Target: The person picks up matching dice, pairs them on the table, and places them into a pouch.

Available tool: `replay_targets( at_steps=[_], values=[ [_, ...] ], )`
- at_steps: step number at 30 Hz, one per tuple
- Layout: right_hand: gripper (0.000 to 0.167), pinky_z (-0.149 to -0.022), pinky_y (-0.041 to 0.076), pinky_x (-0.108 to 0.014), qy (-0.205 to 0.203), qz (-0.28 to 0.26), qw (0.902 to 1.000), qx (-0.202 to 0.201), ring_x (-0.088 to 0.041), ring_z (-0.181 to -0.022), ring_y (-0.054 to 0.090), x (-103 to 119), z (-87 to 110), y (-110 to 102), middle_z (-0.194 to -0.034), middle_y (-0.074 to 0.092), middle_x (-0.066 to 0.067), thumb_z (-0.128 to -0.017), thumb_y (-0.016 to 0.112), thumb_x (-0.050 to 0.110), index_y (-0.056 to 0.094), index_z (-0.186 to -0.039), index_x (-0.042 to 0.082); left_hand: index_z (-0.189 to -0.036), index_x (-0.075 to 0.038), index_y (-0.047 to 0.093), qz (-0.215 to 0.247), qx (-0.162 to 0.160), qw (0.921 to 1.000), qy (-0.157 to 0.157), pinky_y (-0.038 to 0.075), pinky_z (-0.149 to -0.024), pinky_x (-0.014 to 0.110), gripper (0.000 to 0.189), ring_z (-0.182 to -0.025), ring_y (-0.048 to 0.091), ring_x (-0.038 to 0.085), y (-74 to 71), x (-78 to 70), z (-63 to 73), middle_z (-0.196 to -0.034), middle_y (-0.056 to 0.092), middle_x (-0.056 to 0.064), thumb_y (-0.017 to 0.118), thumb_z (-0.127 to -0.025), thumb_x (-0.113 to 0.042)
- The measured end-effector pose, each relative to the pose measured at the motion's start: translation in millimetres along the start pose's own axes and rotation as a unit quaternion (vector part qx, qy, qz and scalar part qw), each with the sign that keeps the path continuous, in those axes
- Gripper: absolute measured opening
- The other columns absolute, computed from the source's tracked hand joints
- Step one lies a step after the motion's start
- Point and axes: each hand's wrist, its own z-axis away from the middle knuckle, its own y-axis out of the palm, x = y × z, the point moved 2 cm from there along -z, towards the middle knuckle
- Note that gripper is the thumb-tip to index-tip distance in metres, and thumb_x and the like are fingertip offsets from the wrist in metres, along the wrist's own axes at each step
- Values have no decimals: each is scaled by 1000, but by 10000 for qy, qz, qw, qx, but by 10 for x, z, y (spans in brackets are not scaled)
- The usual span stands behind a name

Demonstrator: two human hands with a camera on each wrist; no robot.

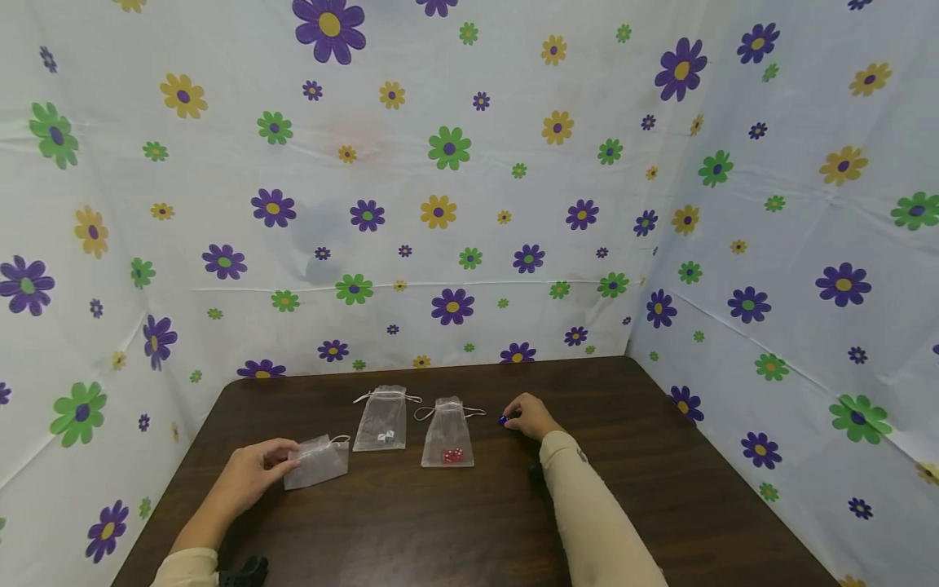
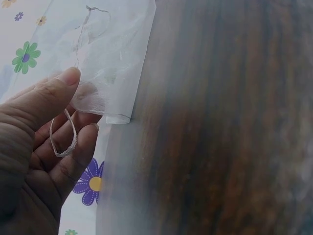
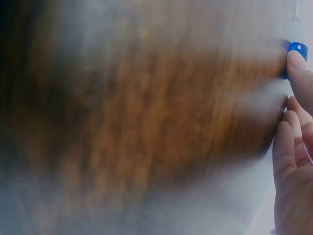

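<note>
Between thumb and fingers, my left hand (image 1: 251, 474) pinches one end of a sheer white drawstring bag (image 1: 319, 465); its cord loop (image 2: 62, 147) hangs by the fingers in the left wrist view. At the right, my right hand (image 1: 534, 418) holds a blue die (image 3: 299, 48) at its fingertips, just over or on the table; whether a second blue die is there I cannot tell. Two more sheer bags lie between the hands. One bag (image 1: 376, 412) has white dice (image 1: 385, 438) inside, the other bag (image 1: 443, 428) has red dice (image 1: 453, 455).
The dark brown wooden table (image 1: 411, 530) carries all of these things. Behind it and along both sides hangs a white cloth (image 1: 411, 179) printed with purple, green and yellow flowers.
</note>
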Motion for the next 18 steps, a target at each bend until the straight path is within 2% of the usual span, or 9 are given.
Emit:
replay_targets(
  at_steps=[5, 12, 18],
  values=[
    [8, -96, 49, -51, -92, 14, 9999, -39, -35, -105, 61, -16, -16, 9, -105, 62, -11, -84, 82, 2, 76, -89, 5, -101, -9, 75, -40, 11, 10000, -39, 55, -65, 26, 19, -72, 65, 9, -2, 10, 6, -86, 75, 0, 82, -84, -7],
    [10, -97, 49, -51, 4, -71, 10000, -3, -36, -108, 62, -47, -28, 11, -106, 62, -11, -84, 83, 5, 76, -91, 5, -103, -10, 75, -34, 94, 9999, -121, 55, -67, 26, 19, -75, 67, 12, -2, 29, -4, -88, 75, 0, 81, -85, -7],
    [9, -97, 49, -51, -121, 55, 9999, 55, -36, -106, 63, -32, -16, -27, -104, 63, -11, -84, 82, 4, 75, -90, 4, -102, -9, 75, 25, 80, 10000, -52, 56, -66, 27, 18, -74, 66, 11, -15, 18, -13, -87, 75, 0, 81, -85, -7]
  ],
)
